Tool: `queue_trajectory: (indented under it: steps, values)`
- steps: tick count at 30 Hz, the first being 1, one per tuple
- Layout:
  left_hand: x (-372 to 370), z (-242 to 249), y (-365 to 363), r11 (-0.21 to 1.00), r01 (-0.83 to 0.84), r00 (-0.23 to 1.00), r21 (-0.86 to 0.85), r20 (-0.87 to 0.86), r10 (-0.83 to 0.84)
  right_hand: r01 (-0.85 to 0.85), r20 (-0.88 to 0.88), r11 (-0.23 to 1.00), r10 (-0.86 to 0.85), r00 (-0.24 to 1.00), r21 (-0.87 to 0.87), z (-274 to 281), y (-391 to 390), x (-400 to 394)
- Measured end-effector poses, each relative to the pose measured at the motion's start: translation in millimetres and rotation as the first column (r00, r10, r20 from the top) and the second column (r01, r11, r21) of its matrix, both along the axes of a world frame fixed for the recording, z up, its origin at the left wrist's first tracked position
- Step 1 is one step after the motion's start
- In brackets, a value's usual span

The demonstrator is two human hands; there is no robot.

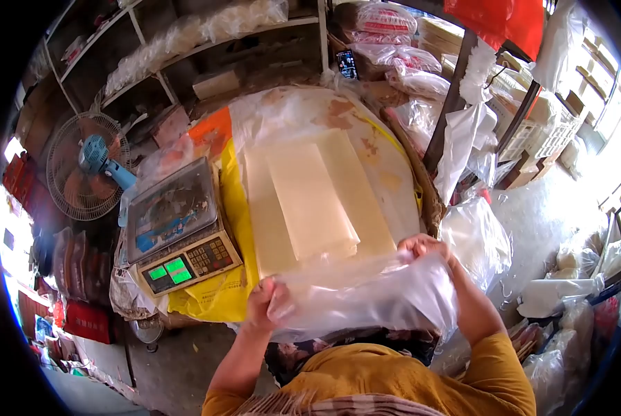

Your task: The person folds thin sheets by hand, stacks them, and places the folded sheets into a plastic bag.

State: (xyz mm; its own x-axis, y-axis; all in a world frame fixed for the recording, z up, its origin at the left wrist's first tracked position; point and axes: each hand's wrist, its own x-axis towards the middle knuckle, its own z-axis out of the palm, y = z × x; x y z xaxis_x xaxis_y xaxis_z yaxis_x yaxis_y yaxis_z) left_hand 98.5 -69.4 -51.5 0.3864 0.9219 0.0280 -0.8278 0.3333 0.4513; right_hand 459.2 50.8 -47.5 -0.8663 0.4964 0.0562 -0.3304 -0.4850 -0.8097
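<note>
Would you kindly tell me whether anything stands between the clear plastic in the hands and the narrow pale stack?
Nothing visible does: the left hand and right hand hold the clear plastic near the narrow pale stack, which lies on a wider pale sheet. The scale sits off to the left.

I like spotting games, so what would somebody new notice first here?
Probably the pale sheets stacked in the middle, with shiny translucent plastic film stretched between the left hand and right hand at their near end. Left of them, the digital scale glows with green displays, and farther left is a fan with a blue motor housing.
</note>
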Motion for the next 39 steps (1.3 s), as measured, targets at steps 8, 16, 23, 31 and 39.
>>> queue_trajectory:
  steps: [8,16,23,31,39]
  values:
    - [-10.0,-54.6,75.5,0.877,-0.463,0.351,0.130,-0.881,0.316,0.643,0.277,0.725,-0.688,0.671,0.246,-25.8,19.9,-84.2]
    - [17.0,-52.4,73.1,0.947,-0.320,0.051,0.018,-0.998,0.036,0.679,0.406,0.735,-0.623,0.669,0.010,-112.3,24.6,-77.5]
    - [26.2,-85.2,48.2,0.924,-0.369,0.579,-0.098,-0.802,0.146,0.447,0.307,0.875,-0.381,0.872,-0.186,-80.2,7.3,-77.0]
    - [84.7,-80.7,33.9,0.934,-0.356,0.646,0.040,-0.711,0.277,0.788,0.158,0.470,-0.811,0.563,-0.397,-95.6,-28.2,-109.6]
    - [26.3,34.1,84.5,0.648,-0.376,0.261,0.662,-0.596,0.760,0.724,0.181,0.405,-0.792,0.583,-0.558,-97.9,-22.0,-134.4]
